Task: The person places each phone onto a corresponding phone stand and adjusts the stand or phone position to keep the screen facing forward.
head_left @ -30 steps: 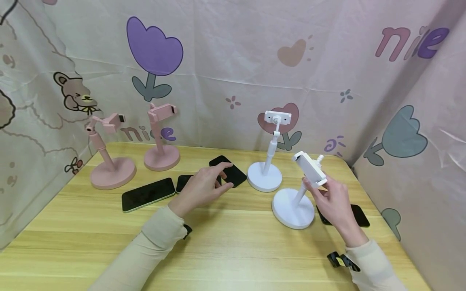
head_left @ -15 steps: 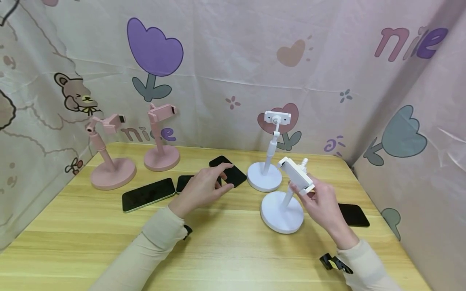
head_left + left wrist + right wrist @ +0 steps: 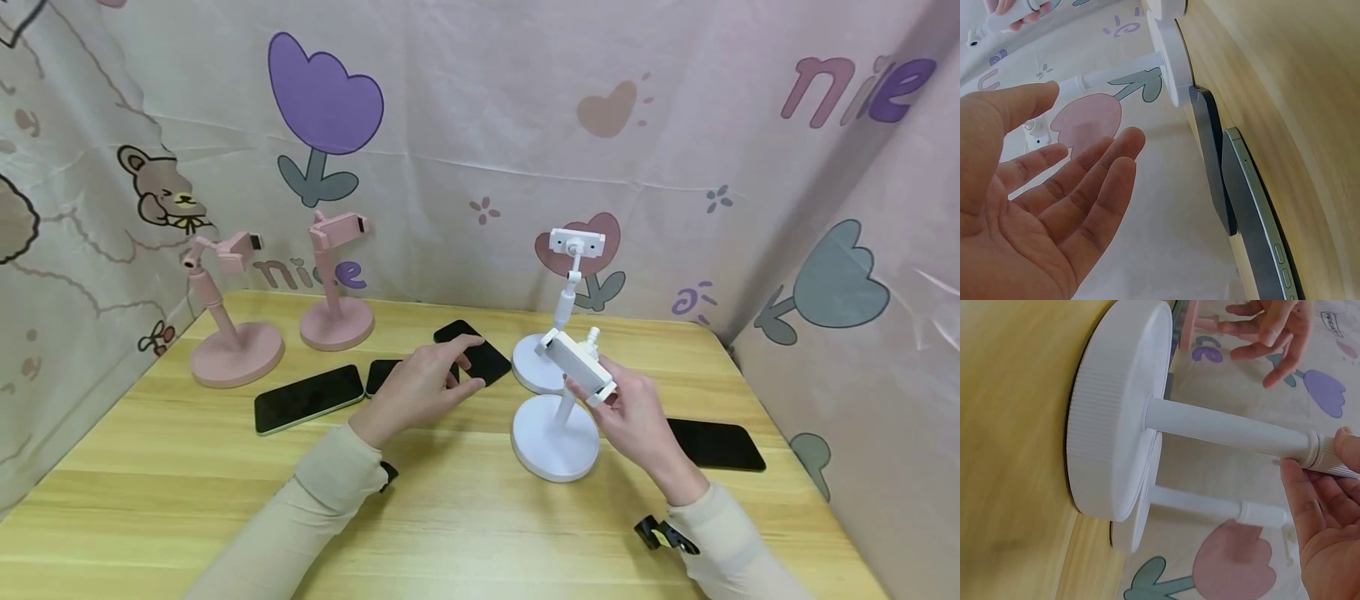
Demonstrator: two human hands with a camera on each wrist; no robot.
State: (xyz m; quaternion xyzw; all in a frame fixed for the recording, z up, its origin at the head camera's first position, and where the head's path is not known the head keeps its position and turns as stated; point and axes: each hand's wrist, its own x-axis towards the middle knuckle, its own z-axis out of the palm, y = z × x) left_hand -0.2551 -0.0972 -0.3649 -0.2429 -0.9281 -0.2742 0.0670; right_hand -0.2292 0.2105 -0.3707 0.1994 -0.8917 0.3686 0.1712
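Note:
My right hand [image 3: 626, 412] grips the upper pole of a white phone stand [image 3: 555, 442], just under its tilted clamp head. In the right wrist view, thumb and fingers close round the ribbed collar [image 3: 1329, 456], and the round base sits close over the wood. Behind it stands a second white phone stand [image 3: 566, 304], its base partly covered by the held one. My left hand [image 3: 420, 383] hovers over the phones with its fingers relaxed and nothing in them. Beneath and beside it lie a black phone [image 3: 480, 354] and a partly hidden smartphone [image 3: 378, 375].
Two pink phone stands [image 3: 236, 354] [image 3: 337, 321] occupy the back left of the wooden table [image 3: 450, 533]. A pale-edged phone [image 3: 309, 400] lies in front of them. Another black phone [image 3: 720, 444] is at the right, near the printed curtain [image 3: 465, 125].
My right hand has moved the white phone stand leftward, from beside the right phone to in front of the other white stand, uncovering that phone. My left hand has stayed put.

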